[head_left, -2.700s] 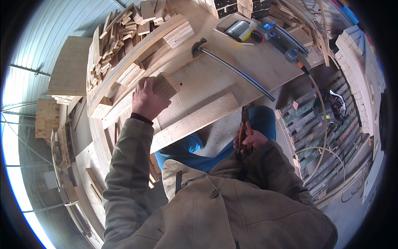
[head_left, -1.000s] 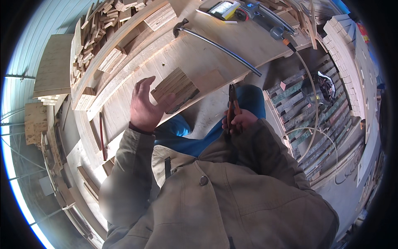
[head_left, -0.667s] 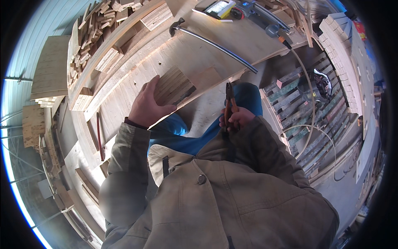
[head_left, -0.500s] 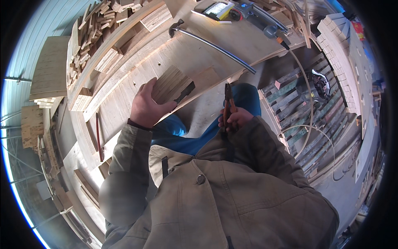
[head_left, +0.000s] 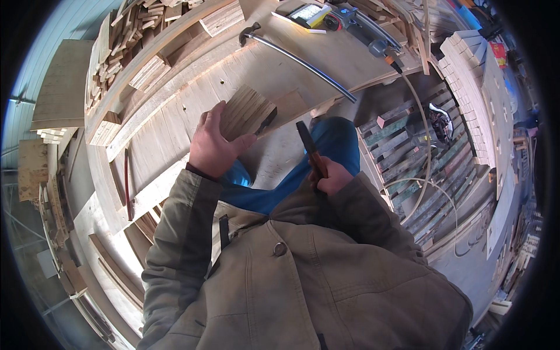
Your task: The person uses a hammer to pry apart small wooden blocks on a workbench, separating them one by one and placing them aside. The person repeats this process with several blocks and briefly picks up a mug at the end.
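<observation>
— Holding anything, were the hands, nearest the body?

— Both were. The right hand point(head_left: 331, 177) sat close against the olive coat point(head_left: 303, 280), its grip closed around a slim dark-handled tool point(head_left: 310, 149) that stood upright; whether it was pliers or a chisel I could not tell. The left hand point(head_left: 213, 149) reached further out, its grip clamped on a wooden block point(head_left: 248, 111), thumb across the near face, fingers behind.

— Where was the block, exactly?

— Lifted just off the counter point(head_left: 175, 116), at the near edge, tilted toward the person. It looked like layered or ribbed board, pale, squarish, with striped end grain and a dark sliver along its right edge.

— Which step, would you say?

— By my judgement, the block was being presented to the tool. The next move would call for a steady left hand and the tool tip brought across the short gap between them.

— And beyond?

— The counter was pale plywood with small holes. A long metal bar with a hammer-like head point(head_left: 294, 58) lay toward the far edge, well apart from the block. A red pencil-like stick point(head_left: 126, 181) lay by the left edge. Stacked offcuts point(head_left: 125, 35) crowded the far left corner, rough and splintery.
</observation>
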{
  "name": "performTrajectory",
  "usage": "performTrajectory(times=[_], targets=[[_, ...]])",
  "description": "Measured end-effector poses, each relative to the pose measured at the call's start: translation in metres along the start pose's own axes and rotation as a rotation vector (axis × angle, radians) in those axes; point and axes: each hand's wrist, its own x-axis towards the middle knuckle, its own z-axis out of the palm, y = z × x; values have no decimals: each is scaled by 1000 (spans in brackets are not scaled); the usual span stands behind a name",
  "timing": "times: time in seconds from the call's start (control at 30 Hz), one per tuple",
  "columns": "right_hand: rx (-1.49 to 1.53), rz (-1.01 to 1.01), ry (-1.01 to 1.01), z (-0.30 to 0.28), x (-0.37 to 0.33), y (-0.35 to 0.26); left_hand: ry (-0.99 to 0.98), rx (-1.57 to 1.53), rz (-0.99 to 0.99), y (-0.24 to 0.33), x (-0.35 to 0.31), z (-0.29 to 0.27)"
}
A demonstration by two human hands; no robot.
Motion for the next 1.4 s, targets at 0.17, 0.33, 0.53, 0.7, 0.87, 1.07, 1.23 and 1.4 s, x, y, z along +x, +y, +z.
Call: performTrajectory(times=[0.17, 0.33, 0.53, 0.7, 0.87, 1.07, 1.23, 1.4], targets=[[-436, -48, 47, 11, -1, -16, 61, -58, -56, 2, 20, -2], [-584, -64, 72, 24, 6, -24, 49, 66, 35, 14, 43, 1], [-683, -120, 157, 24, 3, -31, -75, 164, 10, 28, 50, 20], [-700, -87, 169, 28, 7, -39, -76, 229, -10, 30, 47, 21], [-656, -86, 175, 32, 12, -44, -61, 225, -1, 29, 47, 22], [-683, -80, 191, 32, 12, -48, -53, 223, 4, 29, 48, 23], [-698, -25, 177, 33, 14, -50, -64, 223, -10, 30, 47, 23], [-720, -43, 192, 32, 14, -52, -61, 229, -9, 30, 48, 22]])
